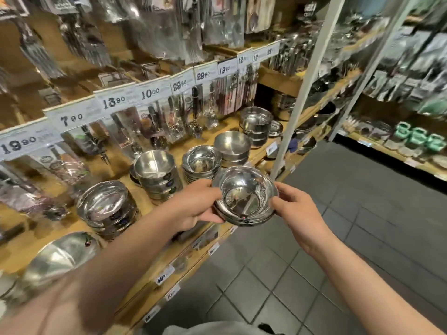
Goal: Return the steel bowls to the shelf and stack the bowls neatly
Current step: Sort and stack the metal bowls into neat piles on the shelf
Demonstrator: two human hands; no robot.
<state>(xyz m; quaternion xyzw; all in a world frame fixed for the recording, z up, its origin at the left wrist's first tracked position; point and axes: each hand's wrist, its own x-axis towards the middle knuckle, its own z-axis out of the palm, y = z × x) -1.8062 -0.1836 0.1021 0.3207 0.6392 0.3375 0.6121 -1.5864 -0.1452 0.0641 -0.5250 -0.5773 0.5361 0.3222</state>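
My left hand point(193, 204) and right hand point(296, 209) grip the small nested bowls point(245, 195) by opposite rims, just off the shelf point(150, 209) edge. I keep them level (rims aligned) and should seat them on the matching stack point(202, 163).

Packaged utensils point(154, 27) hanging at 11 o'clock, price tags point(150, 93) lining rail, grey floor tiles point(338, 213) showing at 4 o'clock.

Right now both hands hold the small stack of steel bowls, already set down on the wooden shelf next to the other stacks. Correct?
Not quite. In the head view, the left hand and right hand do hold the small stack of steel bowls, but it is not on the wooden shelf: it is held in the air off the shelf's front edge, over the tiled floor.
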